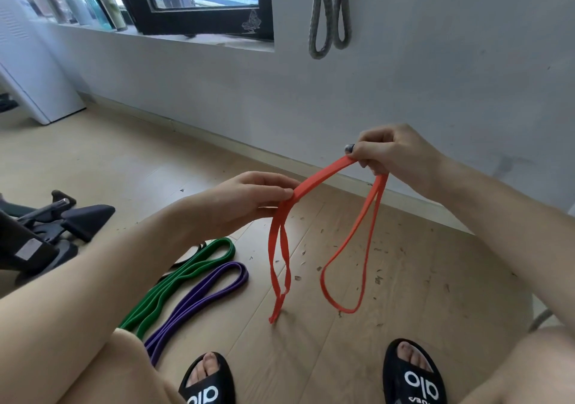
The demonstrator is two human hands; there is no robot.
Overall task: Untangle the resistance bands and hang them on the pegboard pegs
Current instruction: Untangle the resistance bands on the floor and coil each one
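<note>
Head view: left hand (249, 200) and right hand (385, 151) each pinch the flat orange rubber resistance band (314, 181), stretched between them above the wooden floor (404, 279), loops dangling; untangling seems underway, next shaking the twisted loop free

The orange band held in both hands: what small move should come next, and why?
Probably turn the left hand to undo the twist. The orange band hangs in two loops; the one under the left hand crosses itself, while the loop under the right hand hangs open.
</note>
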